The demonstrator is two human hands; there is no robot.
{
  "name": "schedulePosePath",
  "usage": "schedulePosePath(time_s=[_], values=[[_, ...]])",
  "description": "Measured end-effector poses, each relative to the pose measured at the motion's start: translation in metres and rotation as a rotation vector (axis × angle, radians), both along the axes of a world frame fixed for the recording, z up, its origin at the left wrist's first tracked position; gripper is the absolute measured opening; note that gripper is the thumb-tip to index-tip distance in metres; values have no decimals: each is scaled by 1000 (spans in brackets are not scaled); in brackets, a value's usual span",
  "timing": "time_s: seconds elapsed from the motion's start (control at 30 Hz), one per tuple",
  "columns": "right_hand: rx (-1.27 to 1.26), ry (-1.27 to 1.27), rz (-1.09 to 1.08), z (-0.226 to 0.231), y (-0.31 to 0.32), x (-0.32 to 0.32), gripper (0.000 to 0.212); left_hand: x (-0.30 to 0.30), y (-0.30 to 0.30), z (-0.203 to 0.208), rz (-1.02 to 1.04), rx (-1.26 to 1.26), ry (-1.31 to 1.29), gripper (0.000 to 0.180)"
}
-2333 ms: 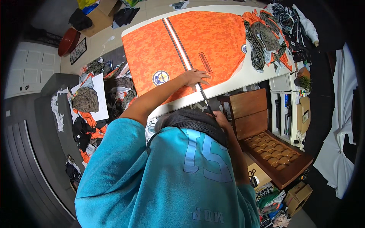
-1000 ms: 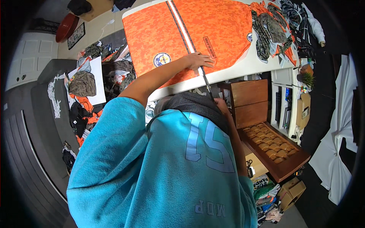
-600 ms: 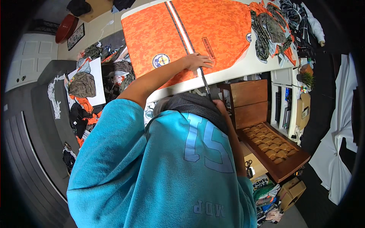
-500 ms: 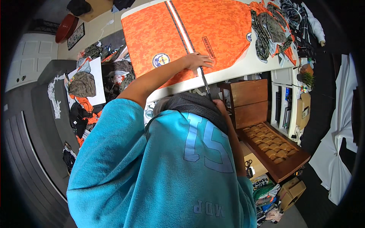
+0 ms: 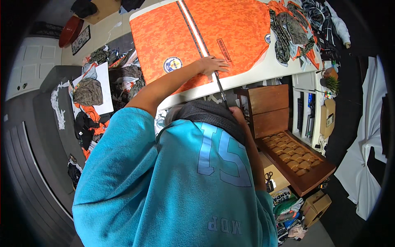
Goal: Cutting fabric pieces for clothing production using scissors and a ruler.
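Note:
A bright orange patterned fabric panel [image 5: 234, 33] lies over the white table [image 5: 255, 80]. Down it runs a white stripe with dark edges [image 5: 190, 18], and a round emblem [image 5: 173, 64] sits left of the stripe. My left hand [image 5: 212, 66] rests flat on the stripe near the front edge, fingers apart. Below the table edge, close to my body, my right hand [image 5: 236, 113] is closed on a long thin dark thing [image 5: 219, 87] that reaches up to the stripe beside my left fingers. Whether it is a tool or a strip, I cannot tell. Black mesh cloth partly hides this hand.
A wooden chair with a woven seat [image 5: 296, 158] stands at the right. Black-handled scissors [image 5: 269, 180] lie on a box beside it. Fabric pieces are heaped at the table's right end [image 5: 292, 31] and on the grey sofa [image 5: 88, 92] at the left.
The view has shifted very slightly. Both hands stay almost where they were, the left flat on the fabric and the right closed on the thin dark thing.

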State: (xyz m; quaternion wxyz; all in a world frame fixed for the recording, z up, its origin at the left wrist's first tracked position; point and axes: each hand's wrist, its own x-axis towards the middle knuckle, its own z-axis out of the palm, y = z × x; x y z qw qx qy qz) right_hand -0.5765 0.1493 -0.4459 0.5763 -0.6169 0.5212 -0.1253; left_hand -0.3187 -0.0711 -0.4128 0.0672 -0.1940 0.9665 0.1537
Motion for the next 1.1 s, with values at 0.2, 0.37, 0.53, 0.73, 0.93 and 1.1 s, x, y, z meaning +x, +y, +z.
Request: schedulePosePath(time_s=[0.2, 0.37, 0.53, 0.73, 0.93, 1.1], values=[[178, -31, 28, 88, -4, 15, 36, 15, 35, 7, 158, 13, 216, 96], [407, -30, -78, 111, -15, 7, 36, 12, 95, 5, 526, 151, 438, 78], [430, 17, -179, 99, 21, -23, 43, -15, 158, 8, 692, 119, 351, 71], [565, -99, 64, 130, -35, -10, 52, -59, 176, 4, 851, -146, 306, 74], [659, 26, 181, 149, -58, 9, 59, -79, 189, -12, 883, -315, 56, 82], [662, 143, 256, 131, -60, 2, 73, -87, 192, -8, 877, -340, 79, 82]])
